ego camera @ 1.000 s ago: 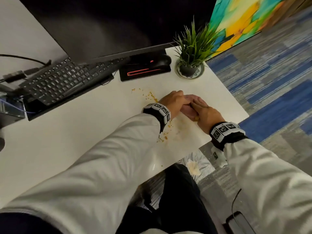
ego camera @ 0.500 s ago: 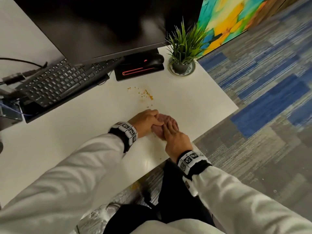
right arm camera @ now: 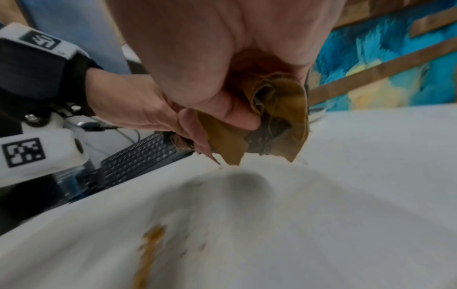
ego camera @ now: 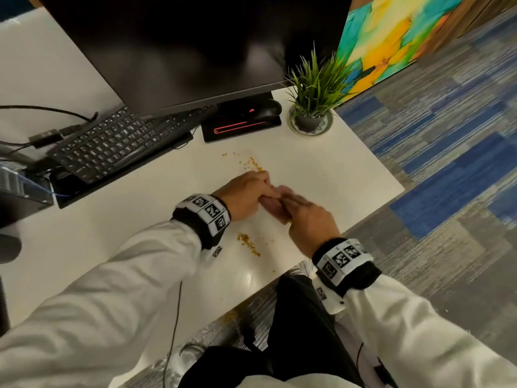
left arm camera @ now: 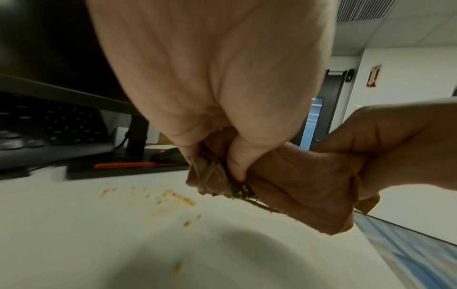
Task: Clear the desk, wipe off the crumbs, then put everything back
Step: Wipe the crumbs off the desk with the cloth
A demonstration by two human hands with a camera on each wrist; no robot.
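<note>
Both hands clamped together on bunched brown cloth (left arm camera: 304,187), left hand (ego camera: 246,196) and right hand (ego camera: 307,219) touching over the desk (ego camera: 321,175); crumbs (ego camera: 253,163) lie just beyond left knuckles (second patch near left wrist): keep cloth flat, sweep toward one pile.

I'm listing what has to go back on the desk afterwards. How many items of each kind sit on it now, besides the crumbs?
Monitor: 1
Keyboard: 1
Mouse: 1
Mouse pad: 1
Potted plant: 1
Cloth, held by both hands: 1
Total: 6
</note>
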